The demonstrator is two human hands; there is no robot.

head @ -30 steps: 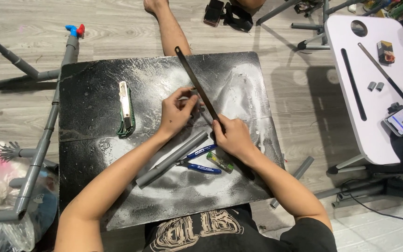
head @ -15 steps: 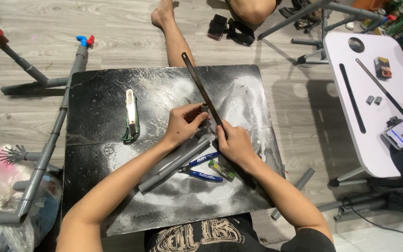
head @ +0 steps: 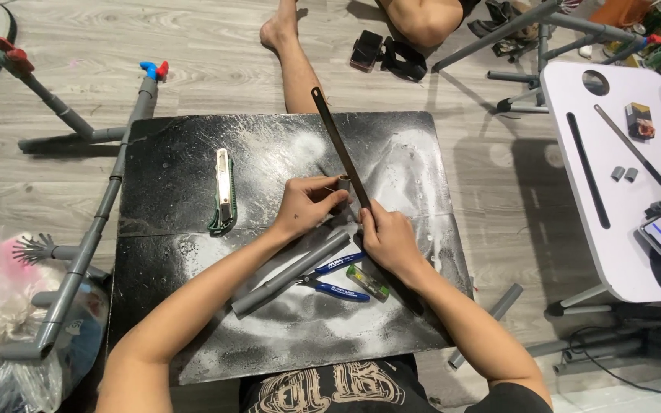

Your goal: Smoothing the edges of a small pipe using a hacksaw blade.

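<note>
Presently, item: measuring or marking step on a short pipe stub [head: 343, 183], judged from how the hands lie. Left hand [head: 305, 206]: fingers curled round the stub, pinching it against the black mat [head: 177, 191] near the mat's middle; grip closed, not clenched hard. Right hand [head: 389, 241]: pressed palm-down on a long dark ruler [head: 340, 145], fingers flat and mostly closed over it, pinning it to the mat; the ruler runs diagonally from under this hand up past the mat's far edge, and the stub sits just beside it, touching or nearly so. Whether a pen or blade is in either hand cannot be told. Adjacent stock: a longer grey pipe [head: 292, 272] lying aslant below the left wrist; blue-handled cutters [head: 336, 275] just beside it; a small green item [head: 366, 282] near those; a utility knife [head: 223, 190] well apart on the mat's left. Off the mat: a pipe frame [head: 86, 245] on the floor at left, a white table [head: 621, 229] at right. Next move, as judged, calls for holding the ruler dead steady while the stub is aligned to its edge; slip on the dusty mat is the risk.
</note>
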